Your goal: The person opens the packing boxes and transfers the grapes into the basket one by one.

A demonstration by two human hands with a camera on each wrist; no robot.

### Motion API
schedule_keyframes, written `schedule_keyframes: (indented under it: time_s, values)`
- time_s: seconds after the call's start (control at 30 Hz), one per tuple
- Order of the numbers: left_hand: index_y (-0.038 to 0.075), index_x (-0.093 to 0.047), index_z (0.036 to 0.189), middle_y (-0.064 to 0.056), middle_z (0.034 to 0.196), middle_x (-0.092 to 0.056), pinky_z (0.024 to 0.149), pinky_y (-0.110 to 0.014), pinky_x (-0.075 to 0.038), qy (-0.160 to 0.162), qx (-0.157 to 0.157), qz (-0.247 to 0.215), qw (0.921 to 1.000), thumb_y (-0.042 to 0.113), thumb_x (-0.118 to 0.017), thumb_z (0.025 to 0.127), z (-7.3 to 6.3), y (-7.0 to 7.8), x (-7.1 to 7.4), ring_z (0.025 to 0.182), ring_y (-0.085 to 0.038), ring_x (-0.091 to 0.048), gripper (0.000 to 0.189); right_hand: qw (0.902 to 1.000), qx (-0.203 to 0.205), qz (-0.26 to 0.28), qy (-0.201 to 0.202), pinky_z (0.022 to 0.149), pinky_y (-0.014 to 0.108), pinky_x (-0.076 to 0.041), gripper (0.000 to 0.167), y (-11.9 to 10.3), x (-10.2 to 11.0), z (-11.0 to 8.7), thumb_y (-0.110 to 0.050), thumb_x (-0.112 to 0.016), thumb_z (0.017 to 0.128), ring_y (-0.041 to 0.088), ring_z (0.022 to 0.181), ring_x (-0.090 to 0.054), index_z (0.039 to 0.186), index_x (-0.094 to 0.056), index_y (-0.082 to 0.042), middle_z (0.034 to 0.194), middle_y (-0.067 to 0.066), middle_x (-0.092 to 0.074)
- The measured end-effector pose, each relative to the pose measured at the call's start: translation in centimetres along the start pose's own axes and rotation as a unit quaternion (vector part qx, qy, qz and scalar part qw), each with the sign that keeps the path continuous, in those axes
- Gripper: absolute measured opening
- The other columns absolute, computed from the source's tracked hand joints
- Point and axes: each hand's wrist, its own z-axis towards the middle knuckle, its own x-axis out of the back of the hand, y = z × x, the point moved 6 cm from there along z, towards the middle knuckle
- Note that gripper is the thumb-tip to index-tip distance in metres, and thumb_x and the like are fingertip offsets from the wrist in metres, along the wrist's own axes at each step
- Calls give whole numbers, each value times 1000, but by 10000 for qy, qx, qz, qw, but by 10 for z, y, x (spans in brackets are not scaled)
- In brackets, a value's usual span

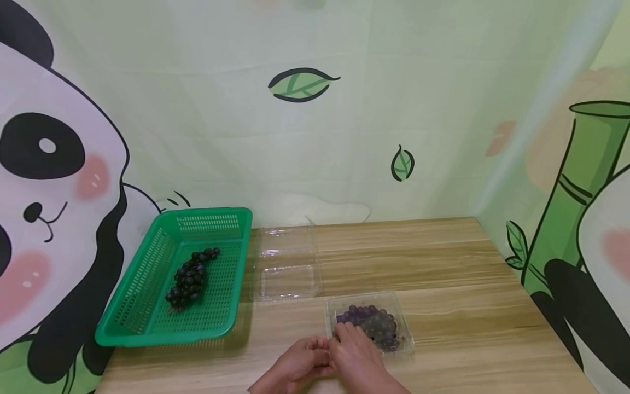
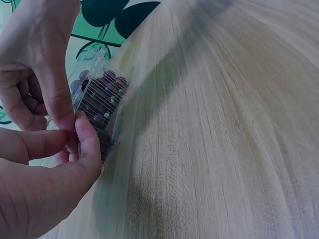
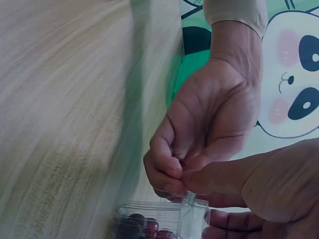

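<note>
Pinching with left hand (image 1: 304,360) and right hand (image 1: 359,355) at edge of clear box (image 1: 361,300); apparently done loading grapes (image 1: 372,317), perhaps mid-closing, with bunch (image 1: 189,279) in green basket (image 1: 240,276) unboxed.

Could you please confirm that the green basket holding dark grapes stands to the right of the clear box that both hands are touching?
Not quite: the head view shows the green basket holding dark grapes to the left of the clear box that the left hand and right hand are touching.
</note>
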Motion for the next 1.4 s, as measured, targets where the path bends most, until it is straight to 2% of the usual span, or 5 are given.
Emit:
schedule_keyframes:
  time_s: [0.3,0.5,0.7,0.9,1.4]
  values:
    - [-7,-65,103,-7,92,-65,75,-24,-57,65,-128,-156,9998,-11,-55,96,2,-1,0,82,-13,-64,13,9993,-18,-149,-339,65,28,-41,14,-5,-2,2,-8,-83,73,16,76,-44,80,-71,-9,80,-1,-47]
    - [-9,-67,103,-7,93,-67,76,-25,-57,146,-178,-127,9997,-11,-56,96,2,-1,0,82,-13,-65,14,9991,-56,-336,-234,63,29,-42,12,-8,-1,3,-6,-82,73,18,74,-47,81,-74,-8,76,0,-48]
    - [-3,-68,93,-3,87,-65,72,-22,-55,306,-212,-82,9993,-9,-58,96,3,-1,-1,77,-11,-62,12,9990,-84,-370,-231,64,30,-41,12,-8,-2,3,-2,-81,70,18,73,-45,77,-72,-6,77,1,-49]
    - [2,-66,86,-3,84,-63,69,-21,-54,344,-265,-123,9990,-11,-58,94,5,-1,-1,75,-10,-60,17,9984,97,-550,-80,65,30,-41,11,-9,-3,1,-3,-80,70,18,74,-45,76,-71,-5,78,2,-50]
    - [-1,-65,90,-4,84,-63,70,-22,-56,390,-282,-78,9988,-13,-57,92,4,2,-2,74,-10,-61,14,9961,403,-783,14,64,28,-38,12,-7,-5,-2,-8,-80,70,16,74,-44,78,-72,-7,79,0,-50]
